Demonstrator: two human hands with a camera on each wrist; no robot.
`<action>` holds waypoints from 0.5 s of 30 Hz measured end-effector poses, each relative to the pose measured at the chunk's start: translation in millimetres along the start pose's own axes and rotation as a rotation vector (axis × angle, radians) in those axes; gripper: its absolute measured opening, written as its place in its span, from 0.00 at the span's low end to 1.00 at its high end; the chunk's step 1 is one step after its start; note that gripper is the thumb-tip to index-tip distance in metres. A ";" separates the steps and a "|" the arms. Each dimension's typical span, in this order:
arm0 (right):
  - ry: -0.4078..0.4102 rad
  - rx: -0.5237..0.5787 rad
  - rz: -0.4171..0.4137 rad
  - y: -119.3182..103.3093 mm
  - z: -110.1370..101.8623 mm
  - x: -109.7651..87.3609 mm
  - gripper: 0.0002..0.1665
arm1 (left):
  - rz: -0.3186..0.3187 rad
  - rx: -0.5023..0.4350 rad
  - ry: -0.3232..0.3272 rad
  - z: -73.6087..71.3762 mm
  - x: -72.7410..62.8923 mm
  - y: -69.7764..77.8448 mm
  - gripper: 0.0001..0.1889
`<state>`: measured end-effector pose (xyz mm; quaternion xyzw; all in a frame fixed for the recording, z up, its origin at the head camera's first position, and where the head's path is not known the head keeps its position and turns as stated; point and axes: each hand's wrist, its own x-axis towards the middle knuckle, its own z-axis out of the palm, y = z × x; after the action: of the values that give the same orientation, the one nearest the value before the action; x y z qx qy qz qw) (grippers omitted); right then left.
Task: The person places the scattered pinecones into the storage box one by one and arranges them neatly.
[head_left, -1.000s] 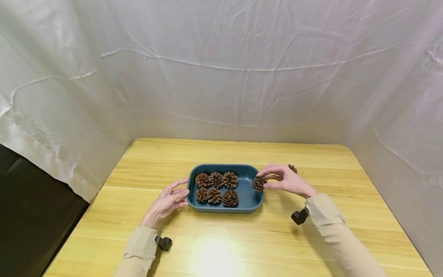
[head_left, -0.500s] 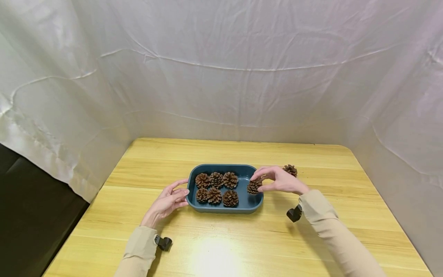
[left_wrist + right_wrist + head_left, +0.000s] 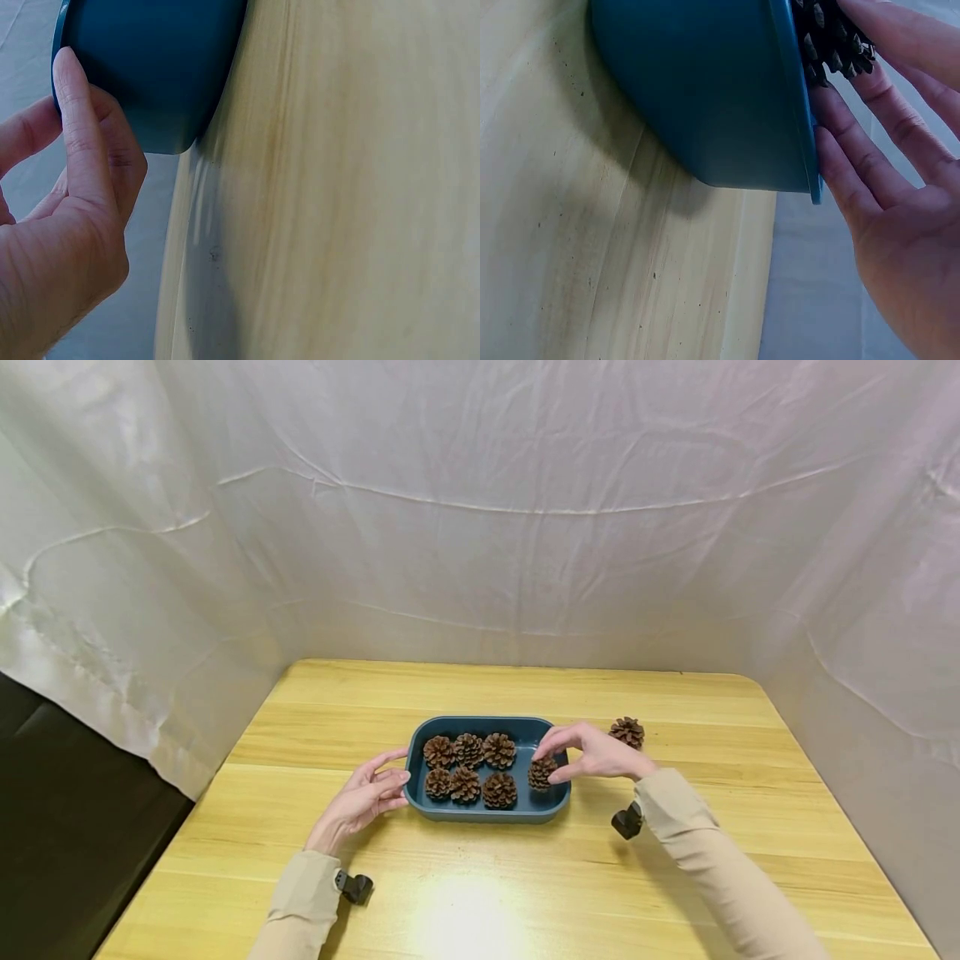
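Note:
A dark blue oblong tray (image 3: pixel 487 816) with rounded corners sits on the wooden table. Several brown pine cones (image 3: pixel 465 785) lie in its left and middle part, in two rows. My left hand (image 3: pixel 365 795) holds the tray's left end; in the left wrist view its fingertips (image 3: pixel 69 64) touch the rim. My right hand (image 3: pixel 596 754) pinches another pine cone (image 3: pixel 541 772) between thumb and fingers, inside the tray's right end. In the right wrist view that cone (image 3: pixel 832 41) shows just past the rim, partly cut off by the frame.
One loose pine cone (image 3: pixel 627 732) lies on the table (image 3: pixel 480 877), behind the right hand and to the right of the tray. Pale cloth (image 3: pixel 525 527) hangs around the table's back and sides. A dark surface (image 3: pixel 67 827) shows at the lower left.
My right hand has carried its pine cone left and down, from over the tray's right rim into the tray. The loose cone behind it now shows fully. The left hand stays put.

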<state>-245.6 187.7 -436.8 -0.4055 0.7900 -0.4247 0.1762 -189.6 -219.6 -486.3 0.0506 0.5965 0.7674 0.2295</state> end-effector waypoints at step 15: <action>-0.101 0.056 -0.010 -0.2 7.2 11.0 0.19 | 0.005 0.002 -0.008 -0.5 -0.1 -0.8 0.31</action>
<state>-247.7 175.2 -440.0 -0.4254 0.7659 -0.4264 0.2248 -189.5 -219.9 -487.1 0.0554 0.5962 0.7673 0.2298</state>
